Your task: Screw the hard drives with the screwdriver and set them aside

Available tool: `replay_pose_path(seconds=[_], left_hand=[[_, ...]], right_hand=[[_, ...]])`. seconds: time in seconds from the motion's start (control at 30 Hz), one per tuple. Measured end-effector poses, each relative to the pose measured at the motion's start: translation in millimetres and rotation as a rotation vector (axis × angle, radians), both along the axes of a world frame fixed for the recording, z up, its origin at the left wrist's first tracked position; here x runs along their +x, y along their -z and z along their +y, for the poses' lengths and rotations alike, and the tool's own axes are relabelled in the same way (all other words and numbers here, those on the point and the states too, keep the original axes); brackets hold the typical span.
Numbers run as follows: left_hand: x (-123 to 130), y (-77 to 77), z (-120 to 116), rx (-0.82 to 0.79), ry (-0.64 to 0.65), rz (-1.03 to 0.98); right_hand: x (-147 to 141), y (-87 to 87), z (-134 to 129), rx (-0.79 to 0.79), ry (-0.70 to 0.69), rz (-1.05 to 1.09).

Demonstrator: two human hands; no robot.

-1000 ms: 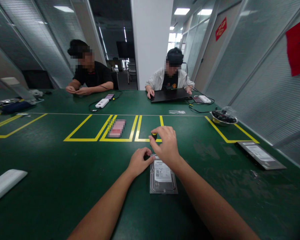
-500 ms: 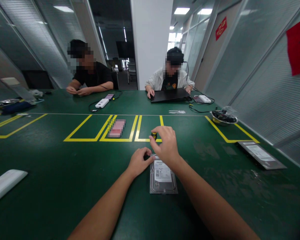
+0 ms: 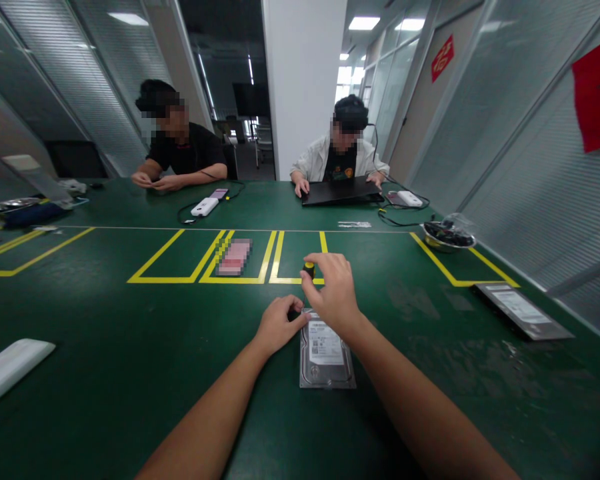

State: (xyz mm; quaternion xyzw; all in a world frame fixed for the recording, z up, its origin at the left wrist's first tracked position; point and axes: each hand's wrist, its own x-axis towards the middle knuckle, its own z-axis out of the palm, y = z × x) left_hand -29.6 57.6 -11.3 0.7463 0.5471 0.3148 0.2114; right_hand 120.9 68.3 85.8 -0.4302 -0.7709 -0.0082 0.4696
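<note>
A silver hard drive point(image 3: 329, 370) with a white label lies flat on the green table in front of me. My right hand point(image 3: 334, 287) pinches the short black-and-yellow handle of a screwdriver point(image 3: 309, 268) between thumb and fingers. The screwdriver stands upright over the drive's far left corner; its thin shaft shows only in part and its tip is hidden. At that same corner, my left hand point(image 3: 280, 322) grips the edge of the drive, its thumb on top and its fingers curled beside the shaft.
Another hard drive point(image 3: 525, 310) lies at right, near a metal bowl point(image 3: 449, 237) of dark parts. Yellow tape point(image 3: 235, 281) marks boxes on the table, one holding a blurred pink item point(image 3: 234, 257). A white object point(image 3: 15, 367) lies left. Two people sit opposite, one holding a black laptop point(image 3: 343, 191).
The screwdriver handle has turned slightly in my right hand, and more of its yellow end shows. My left hand and the hard drive stay in place.
</note>
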Motion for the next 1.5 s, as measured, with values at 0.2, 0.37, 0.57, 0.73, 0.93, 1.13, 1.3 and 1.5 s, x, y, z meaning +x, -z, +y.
replay_pose_path(seconds=[0.2, 0.37, 0.57, 0.73, 0.93, 1.13, 1.3, 1.5], left_hand=[[0.1, -0.3, 0.4, -0.006, -0.001, -0.004], [0.0, -0.3, 0.4, 0.0, -0.003, -0.001], [0.5, 0.6, 0.5, -0.007, -0.002, -0.004], [0.1, 1.5, 0.9, 0.003, 0.004, 0.003], [0.1, 0.5, 0.7, 0.009, 0.0, 0.01], [-0.2, 0.8, 0.2, 0.013, 0.007, 0.01], [-0.3, 1.8, 0.1, 0.018, 0.005, -0.002], [-0.2, 3.5, 1.2, 0.024, 0.003, -0.01]], right_hand=[[0.5, -0.7, -0.2, -0.007, 0.024, -0.02], [0.5, 0.6, 0.8, -0.002, 0.011, -0.015], [0.1, 1.2, 0.7, -0.008, 0.028, -0.031], [-0.3, 0.3, 0.4, 0.0, -0.002, -0.018], [0.0, 1.1, 1.3, -0.006, 0.02, -0.03], [0.0, 0.9, 0.2, -0.002, -0.009, 0.007], [0.0, 0.4, 0.1, -0.012, 0.017, -0.02], [-0.2, 0.4, 0.5, 0.001, -0.007, 0.003]])
